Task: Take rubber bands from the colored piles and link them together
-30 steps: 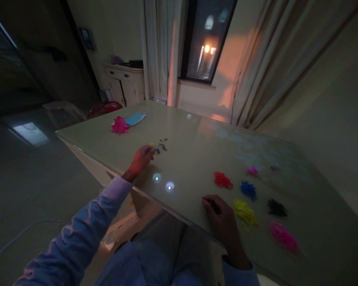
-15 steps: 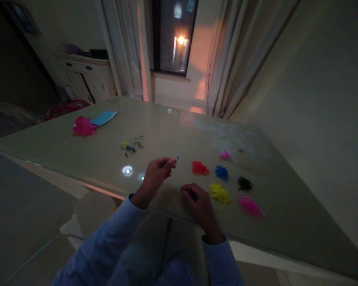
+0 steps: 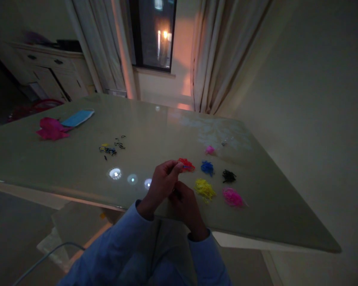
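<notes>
My left hand (image 3: 164,180) is closed in a pinch around a small blue band (image 3: 185,167), whose end pokes out past the fingertips in front of the red pile. Just below it and close against it, my right hand (image 3: 185,200) has its fingers curled; what they hold, if anything, is too small and dark to name. Beyond the hands lies a pile of red bands (image 3: 187,163). To its right are piles of blue bands (image 3: 207,168), yellow bands (image 3: 205,190), black bands (image 3: 228,176) and pink bands (image 3: 233,197).
On the glossy table (image 3: 143,131), a scatter of dark and yellow pieces (image 3: 109,150) lies left of the hands. Farther left are a crumpled pink item (image 3: 53,128) and a blue face mask (image 3: 78,118). A small pink clump (image 3: 209,150) lies behind the blue pile.
My hands have come together, with my right hand now just below my left. The view has shifted to the right, so the things on the table appear farther left.
</notes>
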Available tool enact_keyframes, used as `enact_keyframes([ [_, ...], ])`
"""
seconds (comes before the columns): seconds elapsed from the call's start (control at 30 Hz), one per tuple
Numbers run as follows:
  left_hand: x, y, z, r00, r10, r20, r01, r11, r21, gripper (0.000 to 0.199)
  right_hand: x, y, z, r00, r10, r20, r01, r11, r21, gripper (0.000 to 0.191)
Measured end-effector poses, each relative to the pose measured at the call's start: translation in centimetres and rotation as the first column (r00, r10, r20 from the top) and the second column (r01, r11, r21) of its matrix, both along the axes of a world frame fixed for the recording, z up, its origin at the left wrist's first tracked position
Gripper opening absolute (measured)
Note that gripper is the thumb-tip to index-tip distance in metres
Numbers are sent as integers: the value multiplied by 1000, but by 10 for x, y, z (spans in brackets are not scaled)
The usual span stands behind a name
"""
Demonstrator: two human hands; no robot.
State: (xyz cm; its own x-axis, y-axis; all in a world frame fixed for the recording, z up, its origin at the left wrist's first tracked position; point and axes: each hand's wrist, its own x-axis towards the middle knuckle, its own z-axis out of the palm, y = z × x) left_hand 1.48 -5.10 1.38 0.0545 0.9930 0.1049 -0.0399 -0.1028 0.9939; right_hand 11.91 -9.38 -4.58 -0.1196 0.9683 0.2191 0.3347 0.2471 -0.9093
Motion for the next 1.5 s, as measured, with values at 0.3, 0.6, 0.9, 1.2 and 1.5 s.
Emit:
enact_keyframes([
  [0.3, 11, 4, -1, 992, -111, -56, 110, 994, -16, 33, -1, 0, 0, 1000, -20, 9, 20, 1000, 20, 10],
  [0.6, 32, 51, 5, 909, -274, -313, 299, 953, 35, 29, -2, 0, 1, 1000, -17, 26, 16, 1000, 24, 13],
  [0.9, 82, 96, -11, 638, -175, -750, 469, 860, 199, 25, -1, -1, -3, 1000, -25, -12, 25, 1000, 5, 11],
  [1.2, 93, 101, -29, 620, -150, -770, 490, 840, 231, 25, -2, -3, -3, 997, -57, -48, 55, 998, -44, 17],
  [1.5, 88, 95, -27, 673, -146, -725, 451, 858, 245, 26, -2, -3, -1, 999, -33, -22, 33, 999, -12, 18],
])
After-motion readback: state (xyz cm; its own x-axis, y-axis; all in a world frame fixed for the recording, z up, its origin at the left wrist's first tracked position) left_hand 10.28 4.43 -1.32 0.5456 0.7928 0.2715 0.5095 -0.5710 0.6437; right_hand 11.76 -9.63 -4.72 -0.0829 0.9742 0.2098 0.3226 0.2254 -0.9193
